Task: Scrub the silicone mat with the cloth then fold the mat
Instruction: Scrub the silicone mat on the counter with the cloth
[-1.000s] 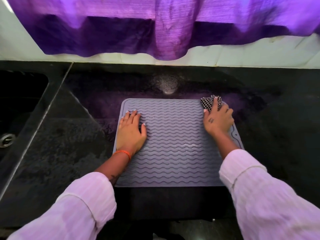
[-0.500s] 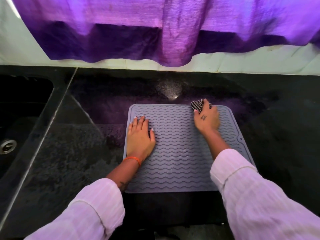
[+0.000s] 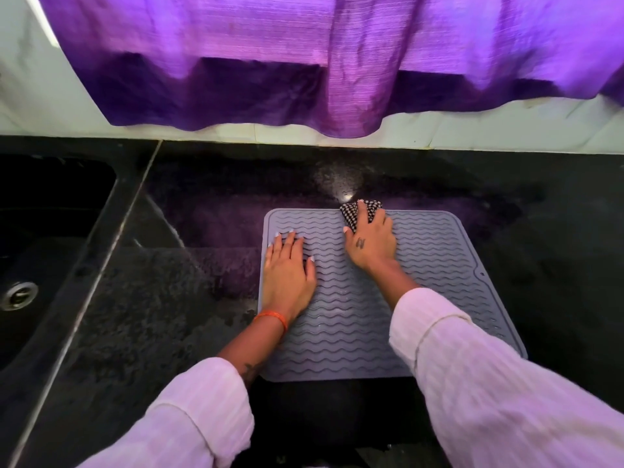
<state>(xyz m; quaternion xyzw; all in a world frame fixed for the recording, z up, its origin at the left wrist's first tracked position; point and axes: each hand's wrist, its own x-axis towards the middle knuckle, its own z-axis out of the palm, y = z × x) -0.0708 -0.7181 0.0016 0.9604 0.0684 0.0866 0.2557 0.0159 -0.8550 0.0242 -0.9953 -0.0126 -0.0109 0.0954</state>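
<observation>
Your left hand presses flat on the silicone mat; your right hand grips the checked cloth at its twelve-o'clock edge. Sink at nine; curtain at twelve.

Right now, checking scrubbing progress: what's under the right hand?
The checkered cloth pokes out beyond the right hand, on the mat's far edge. The rest of it is hidden beneath the palm.
</observation>
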